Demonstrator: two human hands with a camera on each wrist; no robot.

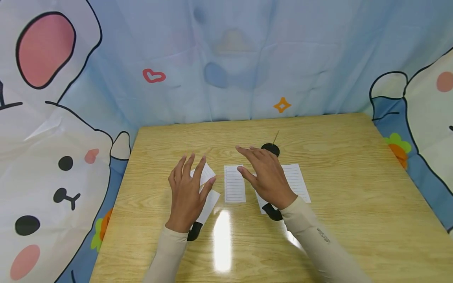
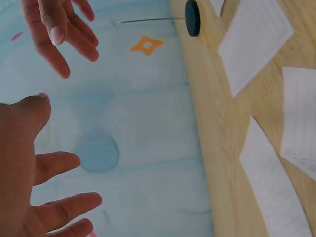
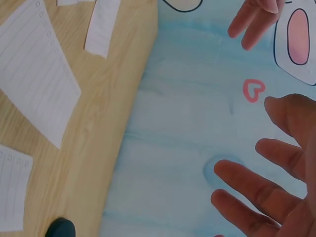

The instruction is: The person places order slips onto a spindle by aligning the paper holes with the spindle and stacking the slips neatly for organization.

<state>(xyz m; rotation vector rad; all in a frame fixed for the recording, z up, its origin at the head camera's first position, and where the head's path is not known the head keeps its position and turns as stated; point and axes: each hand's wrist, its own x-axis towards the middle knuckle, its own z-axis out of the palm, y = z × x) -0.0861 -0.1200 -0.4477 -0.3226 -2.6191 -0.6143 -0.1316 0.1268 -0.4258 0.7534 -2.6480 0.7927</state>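
Note:
My left hand (image 1: 185,196) hovers with spread fingers above two white paper slips, an upper slip (image 1: 208,173) and a lower slip (image 1: 211,202), which it partly covers in the head view. Beside it lies a narrow lined sheet (image 1: 234,184), in full sight between the hands. Over the right-hand sheets, one a lined sheet (image 1: 297,182), my right hand (image 1: 267,177) is raised, fingers apart and holding nothing. Just beyond its fingers stands a paper spike, a thin metal rod (image 2: 148,20) on a round black base (image 1: 270,149). No paper shows on the rod.
The wooden table (image 1: 339,157) ends at a straight far edge. Behind it hangs a pale blue curtain (image 1: 311,59) printed with cartoon rabbits. Black bands show at both wrists, the left band (image 1: 194,232) and the right band (image 1: 272,212).

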